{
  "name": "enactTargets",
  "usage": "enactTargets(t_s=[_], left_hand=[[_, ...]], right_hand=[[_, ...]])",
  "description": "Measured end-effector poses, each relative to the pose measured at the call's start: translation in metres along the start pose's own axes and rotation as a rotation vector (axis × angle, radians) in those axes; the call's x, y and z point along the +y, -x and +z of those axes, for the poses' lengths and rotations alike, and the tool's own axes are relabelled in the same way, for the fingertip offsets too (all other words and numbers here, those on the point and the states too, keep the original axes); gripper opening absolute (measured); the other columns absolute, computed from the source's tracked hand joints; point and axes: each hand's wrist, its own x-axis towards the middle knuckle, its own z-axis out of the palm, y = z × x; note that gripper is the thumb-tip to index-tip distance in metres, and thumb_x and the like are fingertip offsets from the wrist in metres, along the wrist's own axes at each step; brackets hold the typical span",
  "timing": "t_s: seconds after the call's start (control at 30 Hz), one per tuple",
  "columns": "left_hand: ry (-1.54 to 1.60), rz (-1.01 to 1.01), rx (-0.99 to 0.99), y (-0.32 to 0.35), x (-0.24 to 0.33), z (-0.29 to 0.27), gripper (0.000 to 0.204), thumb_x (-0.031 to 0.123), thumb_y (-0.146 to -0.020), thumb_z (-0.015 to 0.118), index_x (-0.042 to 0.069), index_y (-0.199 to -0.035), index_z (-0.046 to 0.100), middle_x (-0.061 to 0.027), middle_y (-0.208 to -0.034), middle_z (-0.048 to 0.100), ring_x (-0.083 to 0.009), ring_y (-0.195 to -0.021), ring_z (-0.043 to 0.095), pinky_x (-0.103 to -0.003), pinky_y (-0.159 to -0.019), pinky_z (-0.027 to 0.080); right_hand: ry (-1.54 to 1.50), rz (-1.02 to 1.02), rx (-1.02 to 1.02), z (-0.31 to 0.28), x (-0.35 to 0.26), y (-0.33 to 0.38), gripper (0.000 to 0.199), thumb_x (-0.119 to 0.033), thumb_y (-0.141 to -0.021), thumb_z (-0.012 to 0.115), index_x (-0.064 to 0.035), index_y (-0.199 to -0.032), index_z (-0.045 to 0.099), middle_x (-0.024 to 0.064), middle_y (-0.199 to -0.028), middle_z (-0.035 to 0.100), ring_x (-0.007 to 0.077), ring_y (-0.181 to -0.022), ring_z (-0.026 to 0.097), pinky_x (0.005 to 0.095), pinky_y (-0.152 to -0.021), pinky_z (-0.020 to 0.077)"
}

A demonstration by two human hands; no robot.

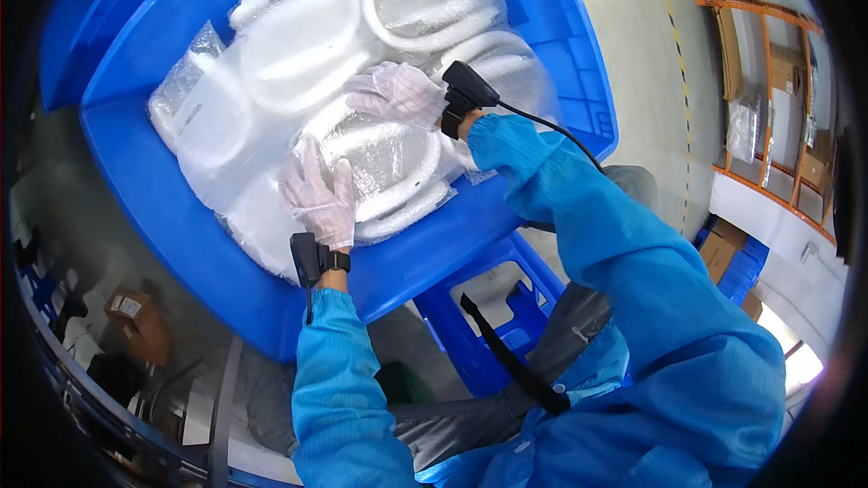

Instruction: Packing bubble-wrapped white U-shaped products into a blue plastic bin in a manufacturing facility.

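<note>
Head view, hidden: the bottom of the bin lies under the bagged parts; the lowest bags are blurred by film, and their outlines cannot be told apart.
Head view, cut off: the shelves at the right rim are bent and partly out of frame.
Count, hands: two, both in thin white gloves, each with a black wrist device.
Count, bagged parts: about six white oval rings in clear bubble wrap; exact number unclear.
Left hand: fingers spread flat, pressing on the near bag, gripping nothing.
Right hand: fingers loosely curved, resting on the same bag's far edge; a grasp cannot be told.
Near bag, place: front middle of the bin, on top of the pile.
Surface: blue plastic bin on a blue stool.
Room: grey concrete floor, orange shelves with cardboard boxes.
</note>
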Motion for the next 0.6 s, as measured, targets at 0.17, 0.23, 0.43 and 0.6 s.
enactTargets(t_s=[0.17, 0.23, 0.43, 0.6], left_hand=[[-0.068, 0.072, 0.137, -0.020, 0.026, -0.003, 0.069, 0.045, -0.086, 0.059, 0.017, -0.144, 0.036, -0.0225, -0.145, 0.030, -0.0395, -0.136, 0.026, -0.052, -0.111, 0.022], [-0.242, 0.212, 0.052, -0.027, 0.034, 0.000, 0.072, 0.047, -0.083, 0.057, 0.022, -0.146, 0.032, -0.0183, -0.151, 0.024, -0.0385, -0.139, 0.023, -0.058, -0.112, 0.012], [-0.297, 0.248, -0.115, -0.026, 0.032, 0.015, 0.076, 0.051, -0.087, 0.049, 0.015, -0.149, 0.024, -0.0163, -0.153, 0.022, -0.0364, -0.140, 0.022, -0.056, -0.113, 0.010], [-0.342, 0.229, -0.099, -0.024, 0.037, 0.020, 0.080, 0.057, -0.088, 0.046, 0.012, -0.149, 0.022, -0.0179, -0.153, 0.022, -0.0383, -0.141, 0.019, -0.056, -0.113, 0.011]], right_hand=[[-0.012, 0.125, 0.055, -0.002, 0.008, 0.000, 0.042, -0.041, -0.095, 0.047, -0.0085, -0.119, 0.058, 0.0124, -0.097, 0.065, 0.0263, -0.094, 0.061, 0.0392, -0.083, 0.0491], [-0.011, 0.197, 0.331, -0.022, -0.017, 0.007, 0.045, -0.034, -0.093, 0.050, -0.0026, -0.125, 0.052, 0.0175, -0.116, 0.059, 0.0337, -0.110, 0.055, 0.0431, -0.097, 0.0430], [0.101, 0.206, 0.057, -0.004, -0.049, 0.051, 0.067, -0.038, -0.090, 0.052, -0.0007, -0.141, 0.032, 0.0232, -0.146, 0.030, 0.0390, -0.138, 0.026, 0.0448, -0.113, 0.0226], [0.076, 0.225, 0.073, 0.003, -0.038, 0.058, 0.067, -0.038, -0.088, 0.055, 0.0000, -0.139, 0.035, 0.0228, -0.144, 0.034, 0.0387, -0.136, 0.029, 0.0459, -0.112, 0.0257]])
